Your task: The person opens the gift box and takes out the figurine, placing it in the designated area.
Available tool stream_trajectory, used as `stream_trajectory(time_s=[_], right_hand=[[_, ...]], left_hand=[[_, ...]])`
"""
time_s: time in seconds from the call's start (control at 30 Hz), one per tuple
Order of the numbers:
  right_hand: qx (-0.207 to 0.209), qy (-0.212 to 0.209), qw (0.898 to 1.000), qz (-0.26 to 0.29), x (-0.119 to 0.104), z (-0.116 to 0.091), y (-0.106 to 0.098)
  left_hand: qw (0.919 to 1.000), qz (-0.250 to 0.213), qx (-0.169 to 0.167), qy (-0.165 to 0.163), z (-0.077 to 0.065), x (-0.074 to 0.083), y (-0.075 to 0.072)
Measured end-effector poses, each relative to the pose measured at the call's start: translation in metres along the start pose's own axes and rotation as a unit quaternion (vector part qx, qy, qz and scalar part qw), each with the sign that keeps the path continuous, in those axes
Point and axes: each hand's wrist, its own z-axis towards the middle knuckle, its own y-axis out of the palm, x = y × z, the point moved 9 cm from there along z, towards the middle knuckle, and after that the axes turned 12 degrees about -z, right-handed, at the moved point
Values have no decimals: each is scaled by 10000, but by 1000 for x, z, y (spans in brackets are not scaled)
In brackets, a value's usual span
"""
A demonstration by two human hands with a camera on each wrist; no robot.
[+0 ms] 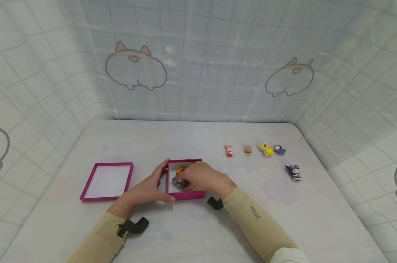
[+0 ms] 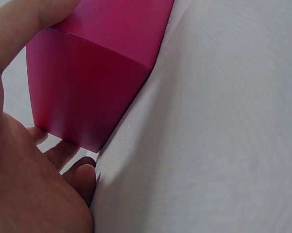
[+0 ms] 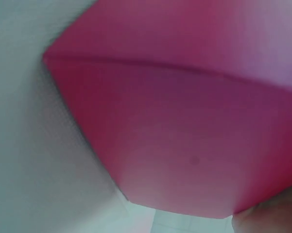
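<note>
A magenta box [image 1: 185, 196] with a white inside stands on the table. My left hand [image 1: 148, 189] grips its left side, thumb at the front and fingers behind; the left wrist view shows this hand around the box's corner [image 2: 87, 87]. My right hand [image 1: 200, 176] reaches into the box from the right. Its curled fingers pinch a small greyish-brown figurine [image 1: 177, 184], partly hidden under them. A yellow and red figurine [image 1: 180, 170] lies farther back in the box. The right wrist view shows mostly the box's outer wall [image 3: 175, 136] and one fingertip.
Left of the box lies its magenta-rimmed lid [image 1: 107, 199], white side up. On the right of the table are a pink and red figurine [image 1: 229, 151], a brown one [image 1: 248, 150], a yellow one [image 1: 267, 149], a blue one [image 1: 279, 150] and a black and purple one [image 1: 295, 173].
</note>
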Motion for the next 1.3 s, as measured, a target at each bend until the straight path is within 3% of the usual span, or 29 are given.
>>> stream_trajectory(time_s=[0.4, 0.5, 0.6, 0.7, 0.87, 1.3], right_hand=[[-206, 184, 9993, -256, 0, 3, 4], [-82, 240, 9997, -19, 3, 3, 3], [131, 204, 9980, 582, 6, 1, 1], [249, 167, 9883, 1496, 10, -4, -3], [403, 99, 9610, 2734, 18, -8, -7], [879, -87, 9310, 3542, 28, -15, -22]], left_hand=[[10000, 41, 32, -78, 0, -2, 1], [10000, 27, 52, -60, -1, -2, 0], [10000, -8, 36, -11, -1, -2, 1], [10000, -58, 36, 0, -1, -3, 2], [9999, -45, 86, -70, -2, -2, 1], [10000, -17, 71, -35, -2, -4, -1]])
